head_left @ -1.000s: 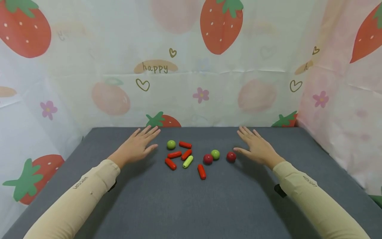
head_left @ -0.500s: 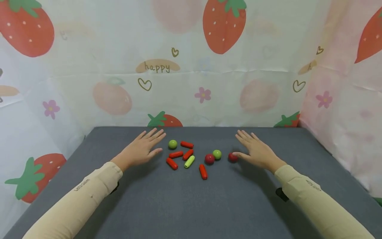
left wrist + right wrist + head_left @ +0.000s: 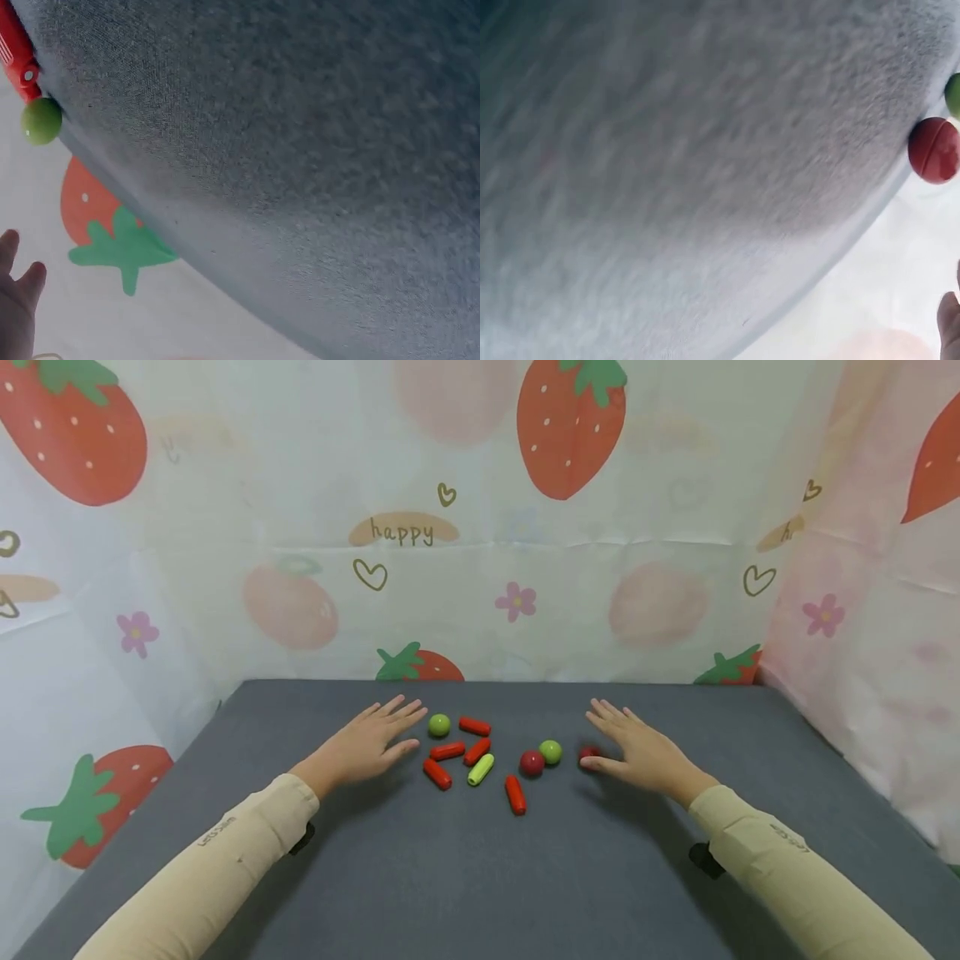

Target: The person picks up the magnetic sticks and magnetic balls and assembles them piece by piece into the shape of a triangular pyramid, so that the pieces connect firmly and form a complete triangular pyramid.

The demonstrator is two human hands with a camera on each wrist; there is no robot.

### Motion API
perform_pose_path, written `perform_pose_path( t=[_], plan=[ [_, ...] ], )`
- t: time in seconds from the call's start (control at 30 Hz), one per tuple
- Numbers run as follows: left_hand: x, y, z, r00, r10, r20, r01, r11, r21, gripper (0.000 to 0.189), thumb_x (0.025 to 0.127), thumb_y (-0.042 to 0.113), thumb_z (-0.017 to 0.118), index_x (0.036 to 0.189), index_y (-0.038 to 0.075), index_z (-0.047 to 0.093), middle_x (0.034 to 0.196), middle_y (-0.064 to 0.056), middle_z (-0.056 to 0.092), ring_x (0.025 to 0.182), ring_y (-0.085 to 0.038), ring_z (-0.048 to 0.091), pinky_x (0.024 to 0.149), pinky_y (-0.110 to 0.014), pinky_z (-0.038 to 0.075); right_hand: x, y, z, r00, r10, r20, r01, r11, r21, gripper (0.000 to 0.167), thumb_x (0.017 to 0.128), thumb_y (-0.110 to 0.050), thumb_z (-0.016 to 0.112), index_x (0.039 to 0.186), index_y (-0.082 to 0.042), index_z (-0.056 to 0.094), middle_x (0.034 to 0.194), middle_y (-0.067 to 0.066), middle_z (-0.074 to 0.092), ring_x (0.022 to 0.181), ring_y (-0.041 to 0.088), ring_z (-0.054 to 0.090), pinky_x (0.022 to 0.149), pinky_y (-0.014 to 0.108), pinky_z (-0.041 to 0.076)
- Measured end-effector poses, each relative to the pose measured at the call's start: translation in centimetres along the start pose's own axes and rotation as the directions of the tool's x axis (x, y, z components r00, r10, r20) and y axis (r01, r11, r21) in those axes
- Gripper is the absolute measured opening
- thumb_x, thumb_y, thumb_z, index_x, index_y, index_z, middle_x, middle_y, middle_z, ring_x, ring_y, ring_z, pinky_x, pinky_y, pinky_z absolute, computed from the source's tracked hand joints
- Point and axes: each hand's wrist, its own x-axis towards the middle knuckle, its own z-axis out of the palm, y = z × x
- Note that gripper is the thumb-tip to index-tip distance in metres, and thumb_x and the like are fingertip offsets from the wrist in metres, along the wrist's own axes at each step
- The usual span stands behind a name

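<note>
My left hand (image 3: 367, 746) hovers above the table, fingers straight and holding nothing, left of a green ball (image 3: 438, 725). Near it lie several short red sticks with rounded ends (image 3: 447, 750) and one light green stick (image 3: 481, 770). Another red stick (image 3: 515, 795) sits closer to me. Right of these, a dark red ball (image 3: 532, 763) is beside a second green ball (image 3: 551, 752). With fingers extended, my right hand (image 3: 645, 752) is over the table; its thumb partly hides another dark red ball (image 3: 588, 751). In the right wrist view a red ball (image 3: 934, 150) shows at the right edge.
A dark grey table (image 3: 480, 885) spreads under both arms. Behind it hangs a pale curtain (image 3: 465, 618) printed with strawberries, hearts and flowers; the curtain also encloses the left and right sides.
Both hands have moved inward, the left one nearer the sticks and the right one over the outer red ball. The head view has shifted slightly. The sticks and balls stay in place.
</note>
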Motion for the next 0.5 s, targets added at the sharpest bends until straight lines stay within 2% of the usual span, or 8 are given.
perform_pose_path(
  t=[0.13, 0.2, 0.23, 0.37, 0.43, 0.5],
  plan=[
    [-0.1, 0.4, 0.2, 0.999, -0.037, 0.007, 0.037, 0.997, -0.068, 0.060, 0.103, 0.036, 0.052, 0.154, 0.010, 0.036, 0.159, -0.014, 0.038, 0.148, -0.038, 0.032, 0.121, -0.058, 0.025, -0.1, -0.1, 0.1, 0.999, 0.047, 0.016, -0.049, 0.994, 0.102, 0.081, 0.091, -0.041, 0.070, 0.154, -0.004, 0.034, 0.163, 0.019, 0.024, 0.147, 0.046, 0.027, 0.116, 0.064, 0.029],
    [0.0, 0.5, 0.4, 0.998, -0.066, 0.022, 0.068, 0.989, -0.129, 0.059, 0.102, 0.036, 0.053, 0.154, 0.012, 0.038, 0.145, -0.016, 0.055, 0.129, -0.037, 0.055, 0.114, -0.057, 0.037, 0.0, 0.0, 0.2, 0.998, 0.057, 0.014, -0.058, 0.987, 0.152, 0.081, 0.090, -0.039, 0.072, 0.153, -0.003, 0.035, 0.163, 0.020, 0.026, 0.146, 0.045, 0.030, 0.113, 0.064, 0.033],
    [0.0, 0.6, 0.4, 0.997, -0.077, 0.026, 0.080, 0.983, -0.163, 0.059, 0.102, 0.036, 0.054, 0.153, 0.011, 0.039, 0.141, -0.016, 0.058, 0.123, -0.037, 0.059, 0.111, -0.056, 0.041, 0.1, 0.0, 0.2, 0.998, 0.059, 0.009, -0.060, 0.983, 0.175, 0.081, 0.090, -0.038, 0.073, 0.153, -0.002, 0.036, 0.162, 0.020, 0.027, 0.145, 0.045, 0.032, 0.112, 0.064, 0.034],
    [0.6, 0.8, 0.5, 0.990, -0.129, 0.057, 0.141, 0.932, -0.333, 0.060, 0.098, 0.036, 0.061, 0.150, 0.010, 0.044, 0.126, -0.017, 0.067, 0.109, -0.033, 0.067, 0.101, -0.051, 0.051, 0.3, 0.1, 0.3, 0.996, 0.090, -0.009, -0.084, 0.961, 0.264, 0.079, 0.088, -0.037, 0.075, 0.150, -0.001, 0.041, 0.161, 0.022, 0.029, 0.145, 0.046, 0.033, 0.111, 0.063, 0.036],
    [1.0, 0.8, 0.6, 0.985, -0.161, 0.068, 0.175, 0.900, -0.400, 0.061, 0.096, 0.036, 0.065, 0.149, 0.010, 0.047, 0.136, -0.016, 0.063, 0.125, -0.032, 0.060, 0.103, -0.051, 0.050, 0.5, 0.0, 0.4, 0.994, 0.112, -0.015, -0.102, 0.946, 0.308, 0.078, 0.087, -0.037, 0.076, 0.149, -0.001, 0.044, 0.161, 0.022, 0.029, 0.143, 0.046, 0.035, 0.110, 0.062, 0.038],
    [1.3, 0.7, 0.7, 0.975, -0.203, 0.087, 0.220, 0.868, -0.444, 0.061, 0.095, 0.036, 0.067, 0.147, 0.011, 0.049, 0.135, -0.016, 0.063, 0.125, -0.032, 0.060, 0.102, -0.051, 0.051, 0.6, -0.2, 0.4, 0.991, 0.134, -0.015, -0.120, 0.927, 0.355, 0.077, 0.087, -0.038, 0.076, 0.148, -0.002, 0.045, 0.161, 0.022, 0.029, 0.142, 0.045, 0.038, 0.110, 0.060, 0.040]
  ],
)
